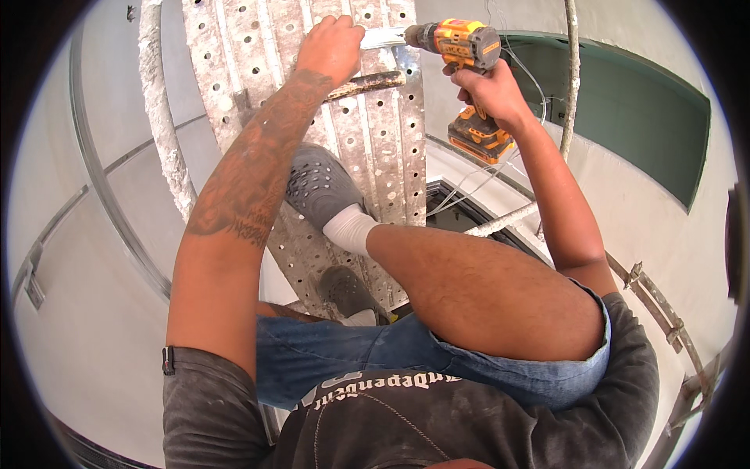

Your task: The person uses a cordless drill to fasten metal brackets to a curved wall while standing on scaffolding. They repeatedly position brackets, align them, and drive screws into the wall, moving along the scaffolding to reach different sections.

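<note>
My left hand [332, 51] is closed on a short white strip [383, 37], which sticks out to the right of my fingers above the perforated metal plank [396, 125]. In my right hand [492, 92] is a yellow and black cordless drill [466, 43], gripped by its handle. The drill lies level, its chuck pointing left at the strip's free end. Whether the bit touches the strip or has entered it I cannot tell. Just below my left hand, a worn dark rod [367, 84] with pale, chipped patches lies across the plank.
My foot in a grey clog [324, 187] stands on the plank. Plaster-crusted scaffold poles [162, 102] rise at both sides. Loose white wires [535, 82] hang behind the drill, near a green recessed panel [641, 109]. Pale walls surround the scaffold.
</note>
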A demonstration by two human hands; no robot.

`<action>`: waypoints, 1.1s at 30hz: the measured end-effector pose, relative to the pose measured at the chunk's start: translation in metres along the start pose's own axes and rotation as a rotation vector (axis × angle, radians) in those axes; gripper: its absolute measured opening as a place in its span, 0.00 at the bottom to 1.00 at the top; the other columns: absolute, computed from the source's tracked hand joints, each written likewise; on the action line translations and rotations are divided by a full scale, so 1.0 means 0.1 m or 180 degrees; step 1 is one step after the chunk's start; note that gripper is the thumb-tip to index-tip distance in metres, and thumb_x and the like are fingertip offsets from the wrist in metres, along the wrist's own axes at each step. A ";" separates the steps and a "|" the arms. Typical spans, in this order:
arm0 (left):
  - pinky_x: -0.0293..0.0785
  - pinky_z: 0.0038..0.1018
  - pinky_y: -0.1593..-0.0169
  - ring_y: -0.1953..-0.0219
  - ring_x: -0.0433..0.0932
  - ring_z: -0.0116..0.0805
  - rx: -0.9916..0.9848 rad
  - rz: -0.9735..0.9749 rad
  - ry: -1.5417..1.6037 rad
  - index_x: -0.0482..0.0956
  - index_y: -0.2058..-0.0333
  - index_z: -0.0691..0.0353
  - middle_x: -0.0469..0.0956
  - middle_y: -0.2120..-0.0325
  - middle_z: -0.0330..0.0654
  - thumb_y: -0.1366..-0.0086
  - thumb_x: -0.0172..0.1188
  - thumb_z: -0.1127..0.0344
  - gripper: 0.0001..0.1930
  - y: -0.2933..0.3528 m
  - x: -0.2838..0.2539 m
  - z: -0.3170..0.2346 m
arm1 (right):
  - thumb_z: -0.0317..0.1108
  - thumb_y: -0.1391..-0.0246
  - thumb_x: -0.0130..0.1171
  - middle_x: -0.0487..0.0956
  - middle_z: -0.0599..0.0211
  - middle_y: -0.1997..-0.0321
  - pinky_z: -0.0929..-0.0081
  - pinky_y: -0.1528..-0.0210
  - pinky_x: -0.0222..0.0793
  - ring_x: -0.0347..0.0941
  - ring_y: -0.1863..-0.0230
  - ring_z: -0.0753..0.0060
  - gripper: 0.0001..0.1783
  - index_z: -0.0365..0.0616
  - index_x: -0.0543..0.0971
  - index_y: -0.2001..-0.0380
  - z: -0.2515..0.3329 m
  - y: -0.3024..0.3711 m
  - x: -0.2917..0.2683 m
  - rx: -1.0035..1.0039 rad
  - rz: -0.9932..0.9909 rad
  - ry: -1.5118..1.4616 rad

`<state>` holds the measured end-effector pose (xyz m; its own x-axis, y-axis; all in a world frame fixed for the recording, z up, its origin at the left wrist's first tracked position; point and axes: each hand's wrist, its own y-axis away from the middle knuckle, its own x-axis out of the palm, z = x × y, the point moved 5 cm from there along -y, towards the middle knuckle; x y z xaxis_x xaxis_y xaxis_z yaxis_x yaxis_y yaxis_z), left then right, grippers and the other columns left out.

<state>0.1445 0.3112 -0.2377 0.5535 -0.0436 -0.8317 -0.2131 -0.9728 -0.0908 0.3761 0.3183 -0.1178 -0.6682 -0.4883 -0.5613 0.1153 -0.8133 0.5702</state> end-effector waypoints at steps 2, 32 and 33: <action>0.76 0.44 0.43 0.50 0.77 0.46 -0.0019 0.0057 -0.0057 0.86 0.60 0.60 0.80 0.58 0.45 0.39 0.64 0.69 0.09 -0.01 -0.01 -0.04 | 0.32 0.43 0.61 0.84 0.69 0.62 0.76 0.66 0.73 0.73 0.73 0.79 0.17 0.35 0.83 0.53 0.01 -0.03 -0.02 0.0085 0.0005 0.0069; 0.75 0.44 0.48 0.53 0.77 0.49 0.0082 -0.0306 0.0213 0.81 0.71 0.60 0.79 0.63 0.48 0.44 0.57 0.73 0.05 -0.01 0.01 -0.01 | 0.26 0.56 0.56 0.80 0.65 0.60 0.77 0.66 0.71 0.71 0.69 0.77 0.26 0.36 0.79 0.49 0.41 -0.66 -0.18 -0.0164 0.1009 0.1247; 0.75 0.43 0.48 0.52 0.77 0.49 0.0144 -0.0350 0.0203 0.81 0.71 0.60 0.79 0.63 0.48 0.44 0.57 0.73 0.05 -0.01 0.02 0.00 | 0.26 0.55 0.57 0.80 0.65 0.60 0.77 0.67 0.70 0.70 0.69 0.78 0.25 0.36 0.79 0.49 0.43 -0.67 -0.16 -0.0182 0.1027 0.1290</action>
<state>0.1455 0.3123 -0.2389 0.6253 0.0470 -0.7790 -0.1837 -0.9613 -0.2054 0.3471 0.3945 -0.1212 -0.2551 -0.7911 -0.5560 0.3159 -0.6117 0.7253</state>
